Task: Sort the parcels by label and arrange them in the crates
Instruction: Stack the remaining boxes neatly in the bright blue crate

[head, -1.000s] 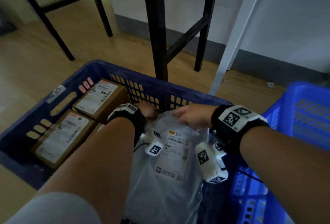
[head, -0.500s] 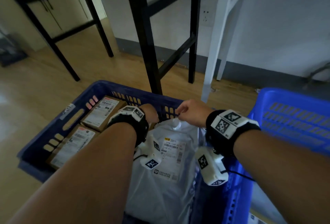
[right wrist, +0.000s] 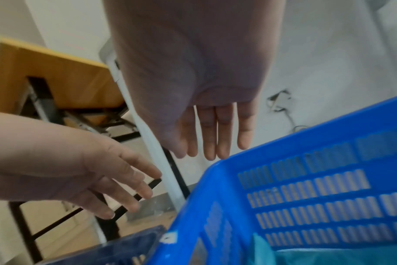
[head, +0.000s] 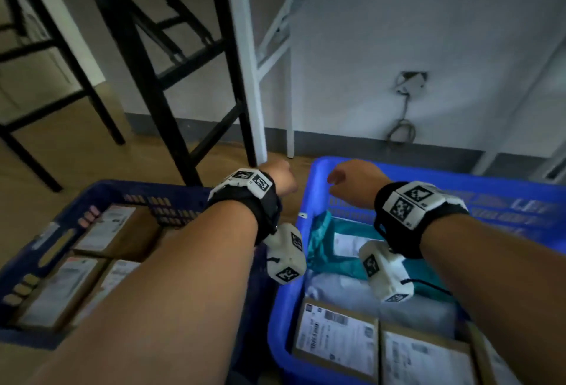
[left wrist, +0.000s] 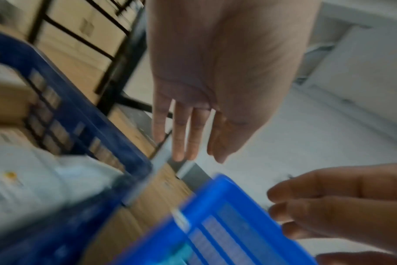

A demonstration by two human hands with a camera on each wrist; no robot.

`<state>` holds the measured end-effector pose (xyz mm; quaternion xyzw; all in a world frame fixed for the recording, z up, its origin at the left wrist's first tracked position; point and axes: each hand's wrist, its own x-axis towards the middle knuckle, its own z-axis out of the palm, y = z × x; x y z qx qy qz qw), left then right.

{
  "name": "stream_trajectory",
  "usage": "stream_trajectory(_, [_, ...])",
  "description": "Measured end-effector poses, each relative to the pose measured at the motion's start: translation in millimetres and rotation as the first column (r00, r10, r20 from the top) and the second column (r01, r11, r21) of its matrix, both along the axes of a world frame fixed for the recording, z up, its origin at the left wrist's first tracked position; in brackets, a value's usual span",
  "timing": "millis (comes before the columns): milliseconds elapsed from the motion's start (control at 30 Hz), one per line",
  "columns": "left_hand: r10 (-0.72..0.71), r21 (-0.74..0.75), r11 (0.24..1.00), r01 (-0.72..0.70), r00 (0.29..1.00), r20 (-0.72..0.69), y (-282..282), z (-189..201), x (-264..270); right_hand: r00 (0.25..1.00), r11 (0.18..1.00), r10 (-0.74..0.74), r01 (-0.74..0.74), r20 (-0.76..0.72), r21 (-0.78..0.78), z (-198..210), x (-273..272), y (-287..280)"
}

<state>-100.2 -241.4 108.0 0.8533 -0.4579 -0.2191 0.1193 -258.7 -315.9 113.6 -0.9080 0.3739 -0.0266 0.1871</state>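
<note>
Change since half a second ago: both hands have let go of the grey poly-bag parcel [left wrist: 23, 182] and swung away from the dark blue crate [head: 144, 197] toward the bright blue crate [head: 318, 176]. Earlier frames showed both hands pinching the bag's top edge inside the dark blue crate. Now neither hand carries anything.

Landmark: bright blue crate. The dark blue crate sits just beside it, on the person's left, both on the floor. The grey bag lies inside the dark blue crate, against the end nearest the bright blue crate; only the left wrist view shows it, blurred. Brown boxes with white labels [head: 116, 231] fill the rest of that crate.

Inside the bright blue crate: a teal bag [head: 333, 231] at the far end, a pale grey bag [head: 343, 289] nearer the middle, and labelled brown boxes [head: 337, 335] along the near side.

Left hand [head: 280, 180]: above the floor gap just left of the bright blue crate's far corner, fingers [left wrist: 181, 136] straight and relaxed, empty. Right hand [head: 355, 182]: over the crate's far rim, fingers [right wrist: 212, 136] straight, close together, empty.

Reading: grey bag counts as placed. Both hands look headed into the bright blue crate for the next parcel; which one cannot be told. Label text is too blurred to check the sort.
</note>
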Motion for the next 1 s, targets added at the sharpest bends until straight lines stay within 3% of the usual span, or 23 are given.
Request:
stream_trajectory(167, [-0.155,-0.074,0.986,0.152,0.987,-0.033,-37.4,-7.7,-92.1,0.959,0.958,-0.279,0.274,0.051,0.079,-22.9,-115.7,-20.5])
stream_trajectory(400, [-0.333,-0.033,0.942,0.333,0.926,-0.179,-78.7,-36.9,-187.3,0.821,0.819,-0.567,0.554,0.066,0.151,-42.4,-240.8,-72.6])
stream_trajectory(633, [-0.316,0.026,0.938,0.346,0.884,-0.345,-103.0,-73.6,-210.9,0.704,0.687,-0.687,0.71,-0.178,0.157,-98.3,-325.0,-110.8])
stream_trajectory(800, [-0.312,0.028,0.934,0.356,0.852,-0.421,-124.8,-90.5,-223.0,0.687,0.719,-0.545,0.678,-0.481,0.155,-143.5,-322.1,-123.8])
stream_trajectory(900, [-0.304,0.042,0.93,0.365,0.829,-0.469,-133.4,-105.6,-228.4,0.72,0.828,-0.322,0.529,-0.615,0.187,-167.3,-307.8,-123.4])
stream_trajectory(933, [-0.297,0.057,0.928,0.369,0.821,-0.488,-134.6,-110.6,-228.2,0.698,0.803,-0.292,0.551,-0.654,0.229,-172.3,-301.7,-125.9])
stream_trajectory(1000, [-0.285,0.073,0.925,0.372,0.809,-0.514,-135.4,-117.6,-224.9,0.673,0.827,-0.172,0.496,-0.72,0.265,-184.1,-294.2,-144.0])
